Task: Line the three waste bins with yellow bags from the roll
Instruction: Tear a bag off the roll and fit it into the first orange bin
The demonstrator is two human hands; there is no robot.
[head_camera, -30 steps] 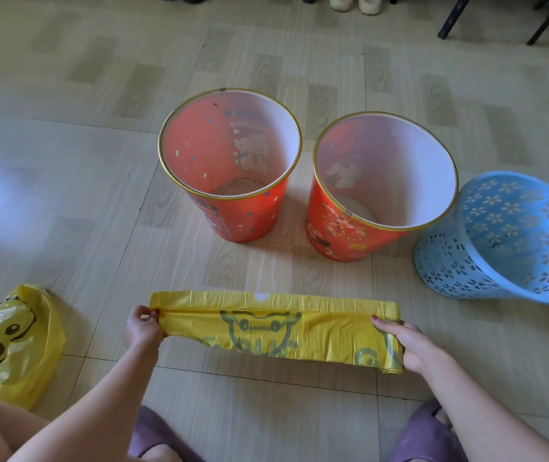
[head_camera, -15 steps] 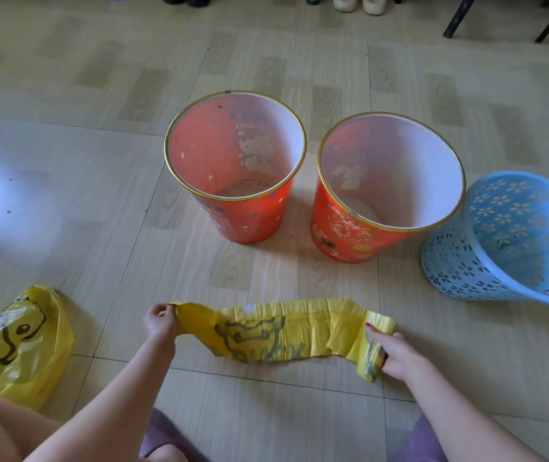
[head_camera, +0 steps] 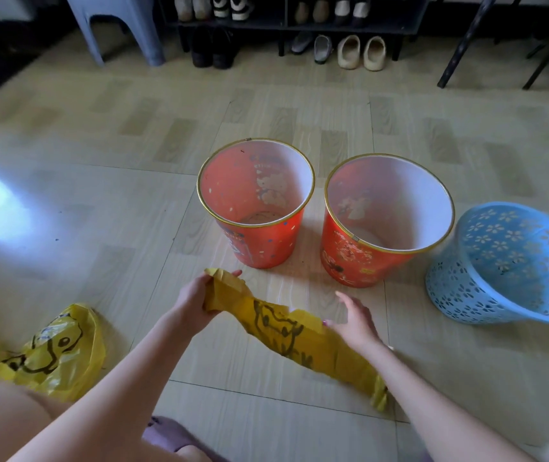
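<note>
Two red bins with gold rims stand side by side on the floor, the left red bin and the right red bin, both unlined. A blue perforated bin leans at the right. A yellow bag with a black cartoon print is bunched and stretched diagonally in front of the red bins. My left hand grips its upper end just before the left red bin. My right hand has its fingers spread and rests on the bag's middle; whether it grips is unclear. No roll is visible.
Another yellow printed bag lies crumpled on the floor at the left. A shoe rack with several shoes, a grey stool and dark chair legs stand at the back. My knees and purple slippers are at the bottom.
The bag went from stretched flat between both hands to bunched and slanted. My left hand rose toward the left red bin with one end. My right hand opened. The view tilted up.
</note>
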